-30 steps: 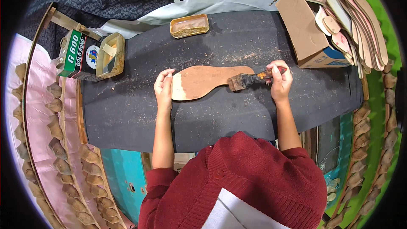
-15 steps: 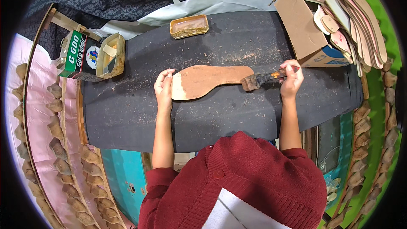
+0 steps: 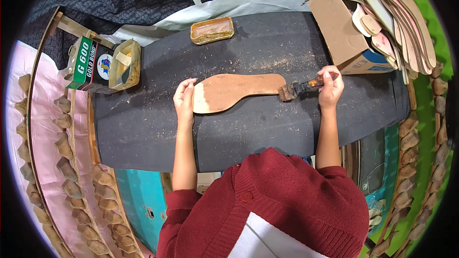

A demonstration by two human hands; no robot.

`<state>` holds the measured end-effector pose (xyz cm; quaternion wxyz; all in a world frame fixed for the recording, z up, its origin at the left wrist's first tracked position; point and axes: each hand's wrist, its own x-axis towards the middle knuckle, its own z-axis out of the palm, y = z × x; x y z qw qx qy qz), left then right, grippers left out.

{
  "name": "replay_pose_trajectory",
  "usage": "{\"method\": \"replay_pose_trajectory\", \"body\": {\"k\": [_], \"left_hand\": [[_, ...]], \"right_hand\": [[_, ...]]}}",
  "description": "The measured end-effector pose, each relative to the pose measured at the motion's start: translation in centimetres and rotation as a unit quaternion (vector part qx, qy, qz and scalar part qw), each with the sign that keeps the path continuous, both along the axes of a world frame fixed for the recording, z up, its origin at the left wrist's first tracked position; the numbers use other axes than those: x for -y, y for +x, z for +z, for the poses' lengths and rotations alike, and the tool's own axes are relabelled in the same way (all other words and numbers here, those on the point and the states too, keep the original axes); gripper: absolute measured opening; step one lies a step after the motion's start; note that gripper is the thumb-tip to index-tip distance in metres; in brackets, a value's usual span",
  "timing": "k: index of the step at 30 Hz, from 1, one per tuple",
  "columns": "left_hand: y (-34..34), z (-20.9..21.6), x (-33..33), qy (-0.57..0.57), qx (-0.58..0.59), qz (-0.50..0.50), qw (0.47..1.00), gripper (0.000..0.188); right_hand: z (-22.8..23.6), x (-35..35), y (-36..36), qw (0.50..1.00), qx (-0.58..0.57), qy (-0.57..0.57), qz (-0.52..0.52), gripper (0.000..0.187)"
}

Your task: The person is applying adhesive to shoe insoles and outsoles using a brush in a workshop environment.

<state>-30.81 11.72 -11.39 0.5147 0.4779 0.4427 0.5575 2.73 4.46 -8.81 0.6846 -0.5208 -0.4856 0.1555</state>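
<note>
A tan, sole-shaped insole board [image 3: 234,90] lies across the middle of the dark cloth-covered table, its wider end to the left. My left hand [image 3: 183,96] pinches that wide end at its edge. In my right hand [image 3: 331,88] is a brush [image 3: 301,90] with a dark, crusted handle, gripped by its right end. The brush's brown bristles point left, at the narrow end of the board; whether they touch it I cannot tell. The board's left part looks paler than the rest.
At the far edge sits a small yellowish tray [image 3: 213,32]. A green and black can [image 3: 86,64] stands at the left with a glue-stained container [image 3: 125,64] against it. A cardboard box [image 3: 342,28] full of cut soles [image 3: 406,28] is at the far right. Scraps litter the tabletop [image 3: 158,134].
My right hand has moved the brush slightly to the right, toward the board's narrow tip. My left hand and the board stay nearly where they were.
</note>
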Motion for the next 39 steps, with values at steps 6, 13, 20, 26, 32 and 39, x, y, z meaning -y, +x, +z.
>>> {"method": "replay_pose_trajectory", "body": {"k": [6, 13, 20, 26, 32, 39], "left_hand": [[-0.1, -0.2, -0.1, 0.002, -0.005, 0.008, 1.000, 0.015], [-0.2, -0.2, -0.1, -0.006, -0.003, -0.005, 1.000, 0.015], [0.0, -0.3, -0.1, -0.004, -0.004, 0.003, 1.000, 0.014], [-0.4, -0.5, -0.2, -0.005, -0.005, -0.008, 1.000, 0.014], [-0.2, -0.6, -0.3, -0.002, 0.006, -0.005, 1.000, 0.014], [0.0, -0.1, 0.0, -0.002, 0.006, 0.007, 1.000, 0.014]], "right_hand": [[-0.1, -0.1, 0.7, 0.997, 0.052, 0.021, -0.044, 0.012], [-0.2, -0.2, 0.5, 1.000, 0.015, 0.018, -0.015, 0.012], [-0.2, -0.5, 0.5, 0.995, 0.052, 0.066, -0.060, 0.013], [-0.3, -0.7, 0.5, 0.994, 0.073, 0.040, -0.077, 0.013], [-0.2, -0.3, 0.5, 1.000, -0.016, -0.001, -0.023, 0.013], [0.6, -0.6, 0.4, 0.989, -0.065, -0.070, -0.112, 0.015]]}}
